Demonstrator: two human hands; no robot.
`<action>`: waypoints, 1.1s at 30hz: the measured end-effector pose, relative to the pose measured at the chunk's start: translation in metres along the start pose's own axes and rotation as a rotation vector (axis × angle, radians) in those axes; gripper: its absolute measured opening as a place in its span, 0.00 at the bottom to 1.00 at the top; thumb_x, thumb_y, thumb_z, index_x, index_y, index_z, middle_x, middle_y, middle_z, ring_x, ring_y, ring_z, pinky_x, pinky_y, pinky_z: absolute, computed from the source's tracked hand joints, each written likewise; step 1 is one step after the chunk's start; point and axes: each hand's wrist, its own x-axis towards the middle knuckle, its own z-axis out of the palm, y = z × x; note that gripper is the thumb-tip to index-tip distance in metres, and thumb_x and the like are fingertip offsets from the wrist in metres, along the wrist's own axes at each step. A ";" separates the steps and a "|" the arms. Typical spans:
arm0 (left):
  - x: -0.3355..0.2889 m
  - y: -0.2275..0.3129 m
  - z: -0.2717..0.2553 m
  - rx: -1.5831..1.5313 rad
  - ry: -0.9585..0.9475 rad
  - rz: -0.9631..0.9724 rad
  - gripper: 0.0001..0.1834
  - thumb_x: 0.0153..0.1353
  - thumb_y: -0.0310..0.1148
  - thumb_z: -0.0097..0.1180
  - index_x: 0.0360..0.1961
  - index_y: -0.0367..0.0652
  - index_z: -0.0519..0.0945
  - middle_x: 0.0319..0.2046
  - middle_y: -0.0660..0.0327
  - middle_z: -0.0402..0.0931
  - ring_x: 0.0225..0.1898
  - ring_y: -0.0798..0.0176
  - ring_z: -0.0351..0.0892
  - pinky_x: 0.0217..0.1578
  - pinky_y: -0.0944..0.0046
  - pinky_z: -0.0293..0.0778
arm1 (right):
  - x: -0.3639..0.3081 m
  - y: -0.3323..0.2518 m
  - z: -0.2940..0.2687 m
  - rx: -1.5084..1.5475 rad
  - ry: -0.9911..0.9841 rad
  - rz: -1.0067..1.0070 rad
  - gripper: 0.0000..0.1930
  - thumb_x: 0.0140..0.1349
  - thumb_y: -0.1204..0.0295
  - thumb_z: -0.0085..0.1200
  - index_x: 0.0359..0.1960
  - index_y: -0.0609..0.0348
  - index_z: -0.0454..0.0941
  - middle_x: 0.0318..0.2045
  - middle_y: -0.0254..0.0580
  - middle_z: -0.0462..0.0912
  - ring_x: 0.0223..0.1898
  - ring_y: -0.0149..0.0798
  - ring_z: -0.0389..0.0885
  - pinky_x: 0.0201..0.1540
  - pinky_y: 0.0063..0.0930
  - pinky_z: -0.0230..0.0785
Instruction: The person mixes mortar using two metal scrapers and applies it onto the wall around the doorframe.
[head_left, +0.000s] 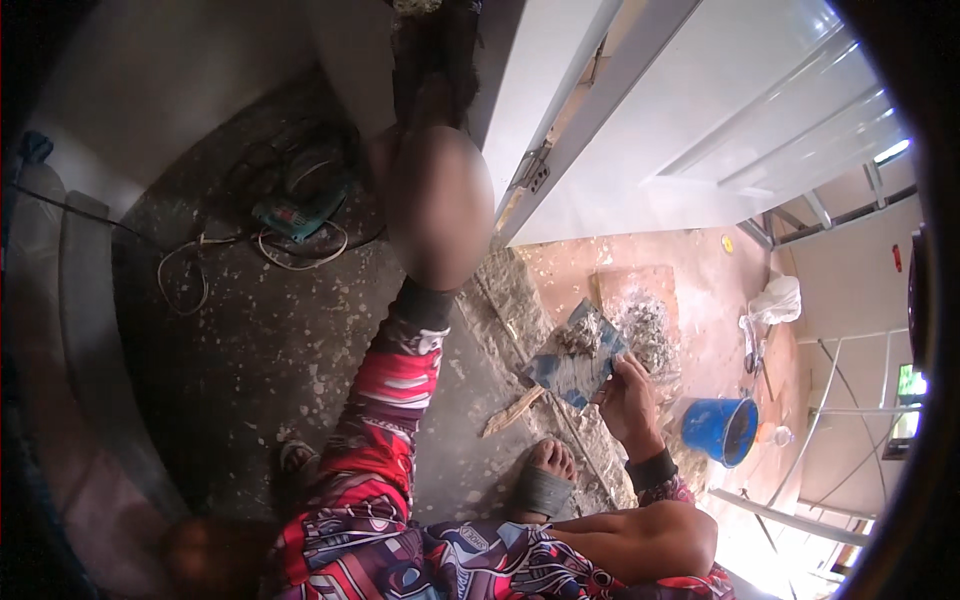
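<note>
My left hand (440, 205) is raised at the foot of the white door frame (500, 70), next to the gap between frame and wall. A blur covers it, so its fingers and anything in them cannot be made out. My right hand (628, 398) is closed on the edge of a flat blue-grey board (560, 372) smeared with mortar. A lump of wet grey mortar (583, 335) sits on that board. Just beyond it, a mortar heap (645, 330) lies on a square reddish slab (610, 285) on the floor.
A white panelled door (690, 120) stands open at the upper right. To the right are a blue bucket (712, 428), a white bag (776, 300) and metal bars (850, 410). A green power tool (300, 218) with its cord lies at left. Near my foot (545, 480) is a wood scrap (513, 412).
</note>
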 end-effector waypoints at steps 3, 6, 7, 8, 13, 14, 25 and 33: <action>0.008 0.026 0.010 0.036 0.002 0.043 0.21 0.64 0.18 0.54 0.59 0.32 0.74 0.50 0.45 0.79 0.47 0.44 0.77 0.46 0.53 0.74 | -0.007 -0.006 0.003 -0.025 0.024 0.011 0.11 0.72 0.72 0.41 0.51 0.60 0.72 0.37 0.39 0.83 0.31 0.37 0.85 0.31 0.41 0.84; 0.003 0.034 0.017 -0.012 -0.024 -0.010 0.26 0.62 0.16 0.54 0.63 0.33 0.72 0.55 0.47 0.75 0.52 0.45 0.74 0.51 0.52 0.71 | -0.005 -0.003 -0.007 -0.006 -0.016 0.029 0.11 0.71 0.72 0.41 0.50 0.60 0.72 0.36 0.40 0.83 0.31 0.36 0.85 0.31 0.38 0.85; 0.000 0.033 0.017 -0.083 -0.056 -0.058 0.31 0.58 0.14 0.53 0.65 0.35 0.70 0.64 0.51 0.70 0.57 0.45 0.70 0.58 0.52 0.67 | -0.007 -0.004 0.003 -0.008 0.047 0.030 0.08 0.71 0.72 0.42 0.46 0.57 0.73 0.34 0.38 0.82 0.28 0.35 0.84 0.28 0.36 0.82; 0.000 0.026 0.014 -0.116 -0.048 -0.052 0.29 0.58 0.14 0.53 0.63 0.33 0.71 0.61 0.48 0.73 0.54 0.43 0.73 0.57 0.51 0.68 | -0.008 -0.004 0.008 -0.011 0.110 0.031 0.06 0.71 0.72 0.43 0.43 0.55 0.73 0.32 0.36 0.82 0.26 0.35 0.83 0.25 0.35 0.79; -0.020 0.016 -0.011 -0.192 -0.177 -0.104 0.19 0.59 0.15 0.54 0.53 0.30 0.76 0.47 0.43 0.79 0.46 0.36 0.76 0.51 0.47 0.72 | -0.006 -0.004 -0.003 -0.024 0.047 0.024 0.06 0.71 0.71 0.44 0.44 0.55 0.73 0.32 0.35 0.82 0.28 0.34 0.83 0.26 0.33 0.79; -0.025 0.015 -0.012 -0.208 -0.221 -0.115 0.18 0.59 0.16 0.55 0.51 0.30 0.77 0.46 0.43 0.79 0.46 0.36 0.76 0.51 0.46 0.71 | -0.001 -0.003 -0.005 -0.031 0.017 0.012 0.07 0.71 0.71 0.43 0.45 0.56 0.73 0.33 0.35 0.82 0.29 0.33 0.83 0.26 0.33 0.78; -0.028 -0.006 -0.061 -0.366 -0.184 -0.182 0.21 0.55 0.12 0.51 0.51 0.32 0.79 0.44 0.46 0.79 0.41 0.44 0.78 0.43 0.53 0.73 | -0.015 -0.036 0.022 -0.145 -0.061 -0.036 0.14 0.71 0.72 0.43 0.54 0.62 0.72 0.40 0.41 0.84 0.35 0.37 0.85 0.38 0.39 0.84; -0.026 -0.012 -0.052 -0.377 0.037 -0.171 0.18 0.64 0.18 0.56 0.55 0.36 0.78 0.49 0.50 0.81 0.46 0.46 0.79 0.48 0.54 0.73 | -0.041 -0.094 0.074 -0.382 -0.050 -0.131 0.20 0.70 0.70 0.44 0.60 0.68 0.67 0.54 0.52 0.79 0.53 0.45 0.81 0.58 0.42 0.75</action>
